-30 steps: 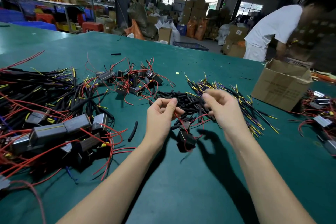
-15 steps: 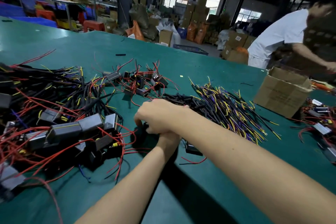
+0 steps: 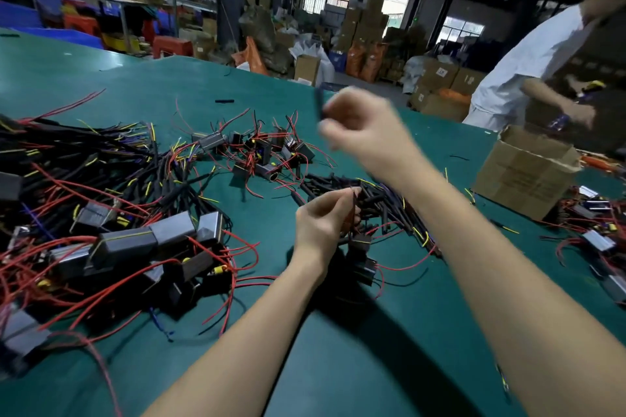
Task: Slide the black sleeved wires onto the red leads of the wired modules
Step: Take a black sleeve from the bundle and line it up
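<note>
In the centre of the frame the left hand pinches a thin red lead between thumb and fingers, and a small black module hangs just below it over the green table. The right hand is raised higher, blurred, with curled fingers around a short black sleeved wire that stands up from its fingers. Behind the left hand lies a pile of black sleeved wires. A heap of wired modules with red leads fills the left side. A cardboard box stands at the right, near a person in white.
</note>
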A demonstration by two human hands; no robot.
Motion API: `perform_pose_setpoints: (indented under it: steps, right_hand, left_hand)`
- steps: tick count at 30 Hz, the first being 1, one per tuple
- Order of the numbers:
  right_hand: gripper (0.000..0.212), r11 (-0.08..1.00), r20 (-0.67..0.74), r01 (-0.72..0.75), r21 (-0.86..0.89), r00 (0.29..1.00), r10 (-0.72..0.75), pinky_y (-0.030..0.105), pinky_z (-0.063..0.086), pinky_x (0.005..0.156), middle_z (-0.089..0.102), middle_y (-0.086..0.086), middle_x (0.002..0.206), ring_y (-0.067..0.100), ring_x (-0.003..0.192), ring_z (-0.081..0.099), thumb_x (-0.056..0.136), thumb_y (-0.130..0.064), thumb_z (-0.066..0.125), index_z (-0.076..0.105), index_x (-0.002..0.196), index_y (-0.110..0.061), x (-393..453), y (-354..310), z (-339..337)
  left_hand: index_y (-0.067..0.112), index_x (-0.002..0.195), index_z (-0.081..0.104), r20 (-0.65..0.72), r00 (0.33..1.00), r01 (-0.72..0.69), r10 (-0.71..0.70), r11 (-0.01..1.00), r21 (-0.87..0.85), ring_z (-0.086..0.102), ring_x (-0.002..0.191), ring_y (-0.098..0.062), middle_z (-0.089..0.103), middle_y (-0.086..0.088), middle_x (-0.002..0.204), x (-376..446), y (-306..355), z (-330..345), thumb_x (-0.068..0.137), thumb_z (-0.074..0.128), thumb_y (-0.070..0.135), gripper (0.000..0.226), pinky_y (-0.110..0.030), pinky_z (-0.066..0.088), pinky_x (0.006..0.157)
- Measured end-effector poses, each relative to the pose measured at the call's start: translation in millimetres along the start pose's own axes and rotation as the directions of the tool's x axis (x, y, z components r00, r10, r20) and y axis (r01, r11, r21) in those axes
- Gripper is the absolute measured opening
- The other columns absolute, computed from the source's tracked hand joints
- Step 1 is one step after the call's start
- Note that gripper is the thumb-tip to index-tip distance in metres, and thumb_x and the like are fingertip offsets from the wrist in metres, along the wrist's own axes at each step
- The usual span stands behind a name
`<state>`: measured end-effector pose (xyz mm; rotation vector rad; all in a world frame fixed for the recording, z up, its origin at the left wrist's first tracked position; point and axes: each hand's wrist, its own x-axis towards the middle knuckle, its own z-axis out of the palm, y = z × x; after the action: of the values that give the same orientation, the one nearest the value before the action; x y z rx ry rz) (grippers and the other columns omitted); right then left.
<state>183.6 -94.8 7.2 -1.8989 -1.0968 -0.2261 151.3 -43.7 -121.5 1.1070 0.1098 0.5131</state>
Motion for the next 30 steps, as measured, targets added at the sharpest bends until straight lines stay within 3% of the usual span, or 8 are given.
perform_pose_setpoints:
  steps: [2,4,9,12,16,22,26,30]
  right_hand:
    - [0.012,0.945,-0.204,-0.059,0.322,0.970,0.130,0.019,0.045,0.058,0.066,0.002,0.077,0.011,0.062,0.058,0.088,-0.004,0.060,0.062,0.091,-0.016,-20.5,9.4,-32.7]
    - [0.015,0.857,-0.291,-0.091,0.507,0.918,0.270,0.017,0.045,0.059,0.065,-0.001,0.076,0.010,0.062,0.057,0.092,-0.003,0.056,0.064,0.095,-0.016,-45.3,24.1,-50.2]
    - [0.014,0.731,-0.271,-0.195,0.654,0.842,0.467,0.017,0.046,0.059,0.065,0.001,0.074,0.010,0.062,0.059,0.092,-0.001,0.055,0.061,0.085,-0.012,-93.0,57.0,-32.5]
    - [0.013,0.713,-0.260,-0.215,0.668,0.829,0.494,0.017,0.045,0.060,0.067,0.000,0.075,0.010,0.063,0.059,0.090,-0.003,0.057,0.060,0.082,-0.012,-101.8,63.9,-15.9]
    - [0.014,0.737,-0.249,-0.207,0.643,0.854,0.456,0.018,0.047,0.062,0.068,0.001,0.076,0.011,0.066,0.061,0.091,-0.002,0.057,0.060,0.081,-0.012,-105.3,65.4,-6.4]
    - [0.015,0.734,-0.322,-0.085,0.674,0.860,0.395,0.019,0.051,0.063,0.067,0.001,0.071,0.016,0.068,0.066,0.091,0.001,0.056,0.062,0.087,-0.011,-105.0,58.7,-10.5]
    - [0.007,0.809,-0.336,-0.077,0.582,0.884,0.326,0.019,0.048,0.059,0.066,-0.001,0.067,0.014,0.065,0.061,0.087,-0.009,0.062,0.065,0.085,-0.016,-105.9,53.9,-13.3]
    - [0.008,0.858,-0.361,-0.103,0.503,0.877,0.316,0.018,0.048,0.059,0.066,-0.001,0.066,0.011,0.062,0.060,0.090,-0.004,0.062,0.063,0.086,-0.011,-107.0,54.3,-11.2]
  left_hand:
    - [0.013,0.089,0.071,0.018,1.000,0.025,-0.024,0.999,-0.046,0.057,0.052,-0.003,0.064,0.007,0.059,1.5,0.4,-1.9,0.092,0.058,0.010,0.014,-0.014,0.050,0.057]
    - [0.013,0.089,0.070,0.024,0.998,0.065,-0.063,0.992,-0.109,0.058,0.053,-0.006,0.064,0.005,0.059,3.1,2.9,-3.1,0.093,0.057,0.011,0.014,-0.015,0.051,0.056]
    - [0.007,0.088,0.066,0.062,0.990,0.137,-0.126,0.965,-0.222,0.062,0.056,-0.009,0.067,-0.001,0.063,6.6,5.8,-3.6,0.093,0.054,0.009,0.014,-0.020,0.054,0.059]
    - [0.008,0.087,0.064,0.079,0.989,0.137,-0.121,0.961,-0.242,0.066,0.063,-0.010,0.071,-0.003,0.068,5.5,4.9,-1.9,0.092,0.054,0.006,0.011,-0.020,0.055,0.065]
    - [0.012,0.085,0.068,0.065,0.994,0.091,-0.084,0.990,-0.109,0.064,0.065,-0.009,0.070,0.000,0.071,3.1,5.0,-3.9,0.087,0.061,0.005,0.010,-0.021,0.054,0.066]
    - [0.015,0.079,0.072,0.082,0.986,-0.157,0.145,0.971,0.180,0.062,0.064,0.000,0.072,0.008,0.069,-10.1,12.1,5.8,0.081,0.070,0.000,0.014,-0.012,0.049,0.065]
    - [0.012,0.082,0.073,0.081,0.969,-0.247,0.234,0.938,0.244,0.065,0.075,-0.012,0.073,-0.012,0.084,-18.9,13.4,12.1,0.079,0.072,0.000,0.012,-0.027,0.053,0.076]
    - [0.012,0.084,0.074,0.068,0.967,-0.256,0.247,0.923,0.288,0.064,0.075,-0.014,0.072,-0.015,0.085,-21.9,14.8,13.3,0.079,0.073,0.002,0.011,-0.031,0.053,0.076]
